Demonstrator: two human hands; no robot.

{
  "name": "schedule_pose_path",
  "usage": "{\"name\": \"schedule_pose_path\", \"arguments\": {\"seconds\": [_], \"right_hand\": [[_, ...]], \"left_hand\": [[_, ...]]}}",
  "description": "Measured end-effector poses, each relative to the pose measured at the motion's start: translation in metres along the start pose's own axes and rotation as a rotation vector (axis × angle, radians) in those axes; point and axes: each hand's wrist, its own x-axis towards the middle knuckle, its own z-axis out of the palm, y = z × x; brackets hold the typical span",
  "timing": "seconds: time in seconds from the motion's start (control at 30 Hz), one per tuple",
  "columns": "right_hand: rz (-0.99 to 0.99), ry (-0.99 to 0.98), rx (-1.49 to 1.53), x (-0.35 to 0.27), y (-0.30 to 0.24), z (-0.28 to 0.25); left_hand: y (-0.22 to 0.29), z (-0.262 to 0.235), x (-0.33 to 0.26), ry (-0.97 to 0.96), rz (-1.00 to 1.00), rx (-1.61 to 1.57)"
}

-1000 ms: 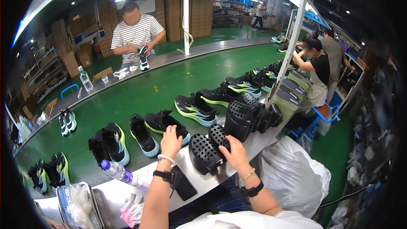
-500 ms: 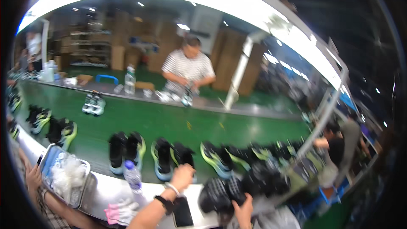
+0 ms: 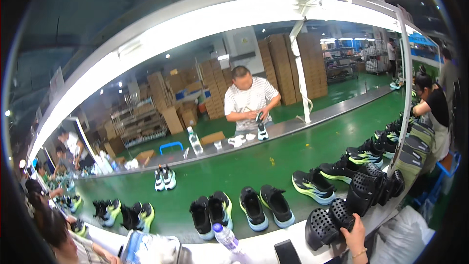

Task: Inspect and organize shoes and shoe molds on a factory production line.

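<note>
At the lower right my right hand (image 3: 354,236) grips the near rim of a black clog (image 3: 340,213) with round holes, thumb and fingers closed on it. Another black clog (image 3: 320,230) stands beside it on the left, and more black clogs (image 3: 372,181) are lined up just behind. Out of view is my left hand. A dark phone (image 3: 287,253) lies on the pale ledge, left of the clogs. Farther off, a pair of black sneakers with pale blue soles stands on the green belt, the left sneaker (image 3: 253,208) and the right sneaker (image 3: 277,206) side by side.
A purple-capped bottle (image 3: 225,237) and a tray (image 3: 183,255) with white plastic bags stand along the ledge. More sneakers (image 3: 312,186) line the green belt (image 3: 229,171). Across it a co-worker (image 3: 250,95) handles a shoe. A post (image 3: 404,102) rises at right; other people sit at left.
My view has shifted, so the scene sits differently in the picture. My left hand, earlier by the sneakers, has gone out of view. My right hand still holds the clog.
</note>
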Motion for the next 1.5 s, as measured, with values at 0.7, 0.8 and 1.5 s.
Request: {"name": "schedule_pose_path", "arguments": {"seconds": [0.7, 0.8, 1.5], "right_hand": [[-0.288, -0.329, -0.124, 0.078, -0.166, -0.005], [-0.496, -0.408, -0.394, 0.092, -0.196, 0.057], [-0.22, -0.785, -0.636, 0.113, -0.149, 0.37]], "left_hand": [[-0.096, -0.087, -0.087, 0.125, -1.104, 0.745], [-0.119, -0.136, -0.171, 0.18, -1.241, 1.51], [-0.146, -0.176, -0.284, -0.077, -1.202, 2.107]]}}
